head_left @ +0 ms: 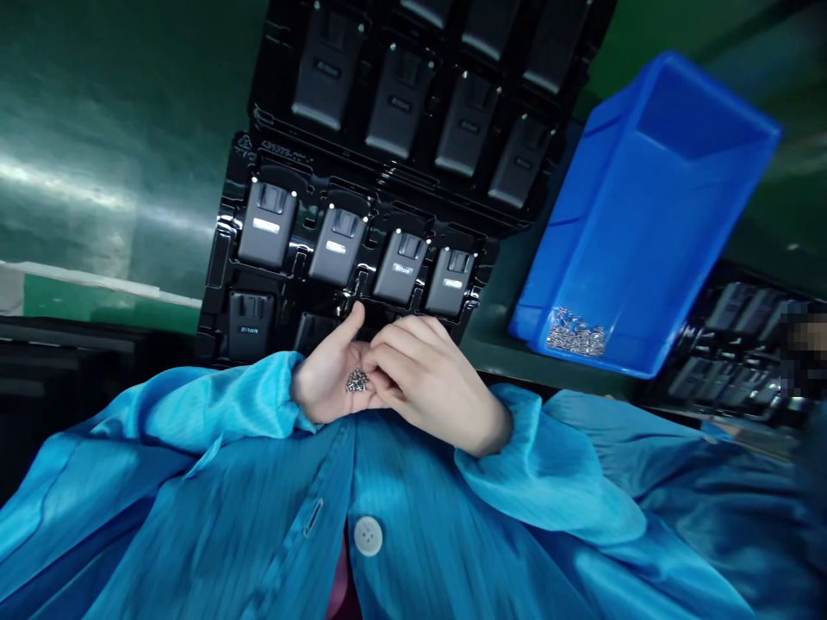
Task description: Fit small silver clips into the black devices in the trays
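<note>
Left hand (326,386) palm up, thumb spread, small metal fasteners (357,381) heaped in palm; right hand (419,370) curls over, fingertip grip hidden, cannot tell. Tilted palm could spill pieces among Riton-labelled units (399,274) beyond.

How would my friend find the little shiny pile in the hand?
Find the big black trays. Near their lower edge, in front of the blue jacket, the left hand is turned palm up next to the right hand. The small pile of silvery pieces lies in that palm, while the bigger silvery pile lies in the blue bin.
</note>
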Motion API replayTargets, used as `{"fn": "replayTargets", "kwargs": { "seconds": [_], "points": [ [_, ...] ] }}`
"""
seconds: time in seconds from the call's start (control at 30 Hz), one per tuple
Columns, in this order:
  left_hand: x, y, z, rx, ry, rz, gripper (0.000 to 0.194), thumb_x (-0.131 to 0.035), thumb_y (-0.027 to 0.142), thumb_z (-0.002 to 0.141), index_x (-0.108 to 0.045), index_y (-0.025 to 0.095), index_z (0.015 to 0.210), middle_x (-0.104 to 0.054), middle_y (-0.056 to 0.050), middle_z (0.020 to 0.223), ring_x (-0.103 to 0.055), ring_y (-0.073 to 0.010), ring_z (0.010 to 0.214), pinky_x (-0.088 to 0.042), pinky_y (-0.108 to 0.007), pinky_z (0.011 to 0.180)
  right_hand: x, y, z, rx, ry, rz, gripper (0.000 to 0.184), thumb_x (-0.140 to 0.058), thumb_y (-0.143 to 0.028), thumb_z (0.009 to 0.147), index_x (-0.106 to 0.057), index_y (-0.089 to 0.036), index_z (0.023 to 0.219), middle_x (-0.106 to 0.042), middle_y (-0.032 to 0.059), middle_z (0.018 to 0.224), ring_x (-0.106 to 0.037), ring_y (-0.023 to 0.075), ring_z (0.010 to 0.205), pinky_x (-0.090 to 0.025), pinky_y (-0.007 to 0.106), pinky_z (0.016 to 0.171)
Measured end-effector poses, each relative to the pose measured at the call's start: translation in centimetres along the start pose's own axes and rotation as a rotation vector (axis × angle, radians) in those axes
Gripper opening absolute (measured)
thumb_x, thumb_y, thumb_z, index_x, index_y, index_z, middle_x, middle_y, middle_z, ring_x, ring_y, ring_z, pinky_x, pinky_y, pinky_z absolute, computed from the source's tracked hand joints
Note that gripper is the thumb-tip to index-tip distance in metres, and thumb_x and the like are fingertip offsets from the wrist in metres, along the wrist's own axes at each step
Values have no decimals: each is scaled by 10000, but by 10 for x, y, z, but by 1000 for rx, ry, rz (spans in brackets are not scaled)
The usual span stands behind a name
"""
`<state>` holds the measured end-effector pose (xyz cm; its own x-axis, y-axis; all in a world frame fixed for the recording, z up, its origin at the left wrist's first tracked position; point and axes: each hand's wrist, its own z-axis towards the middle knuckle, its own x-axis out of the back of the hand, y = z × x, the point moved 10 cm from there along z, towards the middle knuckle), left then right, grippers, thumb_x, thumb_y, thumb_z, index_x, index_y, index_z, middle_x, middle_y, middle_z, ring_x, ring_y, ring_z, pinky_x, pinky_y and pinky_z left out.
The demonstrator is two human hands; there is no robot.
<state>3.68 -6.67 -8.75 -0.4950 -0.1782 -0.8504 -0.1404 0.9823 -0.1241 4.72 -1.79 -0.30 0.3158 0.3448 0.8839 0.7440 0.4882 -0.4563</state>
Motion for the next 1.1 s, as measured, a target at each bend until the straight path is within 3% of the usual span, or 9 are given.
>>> {"fn": "replayTargets", "kwargs": {
  "seconds": [0.13,0.23,0.4,0.57,0.7,0.9,1.1],
  "points": [
    [2,-1,0,1,21,3,895,-43,717,932,-654,116,675,-640,-91,634,-612,-147,620,-485,-307,773,-2,-1,3,-13,9,26,156,-500,-131,896,-583,-191,778,-586,38,829,-472,195,846,-370,354,785],
    [2,0,-2,-6,-3,13,883,-55,708,939,-673,112,731,-675,-104,680,-644,-157,673,-483,-322,853,6,1,0,-25,81,82,138,-513,-136,894,-578,-193,786,-597,31,820,-498,192,853,-388,347,784],
    [14,1,-17,37,8,39,884,-109,700,946,-657,41,1163,-714,-212,1118,-665,-246,1096,-385,-384,1072,31,27,-22,-135,360,16,88,-564,-121,887,-587,-194,845,-634,39,874,-543,195,895,-419,352,817],
    [30,3,-33,44,50,48,892,-173,699,947,-424,1,1443,-533,-247,1407,-524,-288,1327,-291,-405,1154,10,43,-32,-208,356,-169,100,-586,-99,861,-589,-197,842,-636,33,847,-518,204,872,-388,345,786],
    [36,4,-34,26,102,45,892,-182,688,952,-358,-11,1478,-529,-261,1402,-536,-285,1318,-294,-402,1158,-6,47,-29,-248,309,-232,95,-593,-106,857,-592,-196,825,-633,35,851,-490,210,863,-367,346,786],
    [38,5,-31,16,132,26,869,-183,672,962,-396,-16,1447,-592,-267,1324,-587,-268,1263,-323,-394,1142,-12,48,-23,-263,269,-299,83,-599,-115,855,-607,-189,819,-635,36,844,-479,216,853,-350,351,778],
    [39,6,-31,20,108,2,871,-178,672,965,-386,-20,1451,-594,-262,1322,-591,-258,1259,-318,-384,1142,-12,41,-26,-285,343,-353,97,-585,-128,887,-630,-188,826,-649,39,836,-482,213,861,-364,362,811]
  ]
}}
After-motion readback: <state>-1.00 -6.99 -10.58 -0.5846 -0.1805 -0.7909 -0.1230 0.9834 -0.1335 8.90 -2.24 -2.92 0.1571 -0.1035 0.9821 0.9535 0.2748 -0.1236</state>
